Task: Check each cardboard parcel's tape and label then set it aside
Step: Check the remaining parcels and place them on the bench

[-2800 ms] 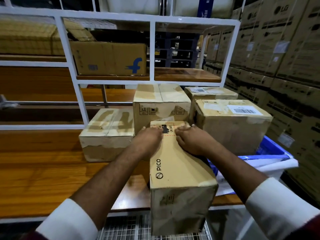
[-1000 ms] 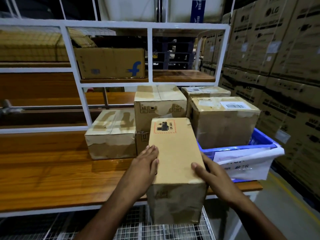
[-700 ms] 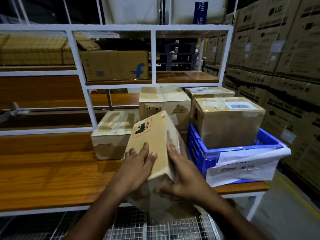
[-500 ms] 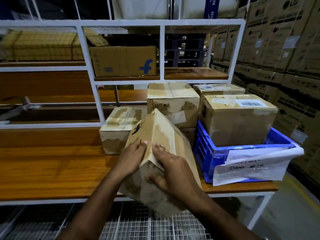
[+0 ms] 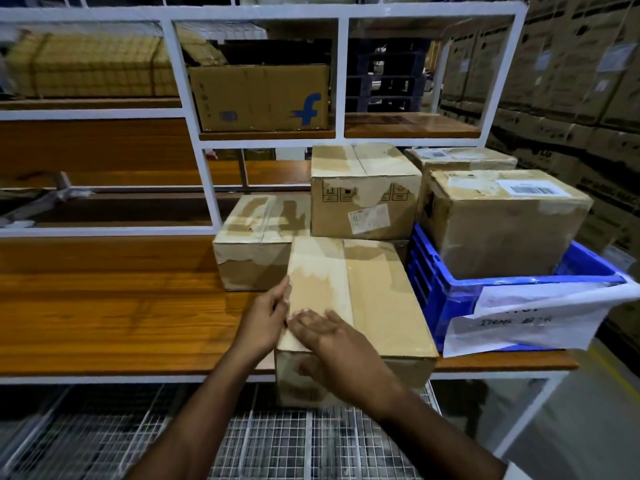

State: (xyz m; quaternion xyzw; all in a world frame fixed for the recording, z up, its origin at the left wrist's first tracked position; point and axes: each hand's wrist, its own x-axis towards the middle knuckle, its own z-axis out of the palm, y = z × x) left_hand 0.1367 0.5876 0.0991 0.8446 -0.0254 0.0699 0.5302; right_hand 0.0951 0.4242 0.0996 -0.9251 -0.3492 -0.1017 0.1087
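Note:
A long cardboard parcel (image 5: 374, 299) lies on the wooden bench (image 5: 104, 317), its near end jutting over the front edge. Its taped seam faces up, with clear tape running along the middle. My left hand (image 5: 266, 317) presses against the parcel's left side near the front corner. My right hand (image 5: 332, 334) lies flat, fingers spread, on the top near that same corner. Neither hand wraps around the box.
Behind it stand a low taped box (image 5: 256, 244) and a taller box (image 5: 363, 192) with a sticker. A blue crate (image 5: 446, 296) at right holds a labelled box (image 5: 502, 220). A white shelf frame (image 5: 207, 188) rises behind. Stacked cartons line the right wall.
The parcel was rolled from its labelled face through a tilted edge onto another side, and now lies flat with the taped seam up. My hands shifted from gripping it to resting on it.

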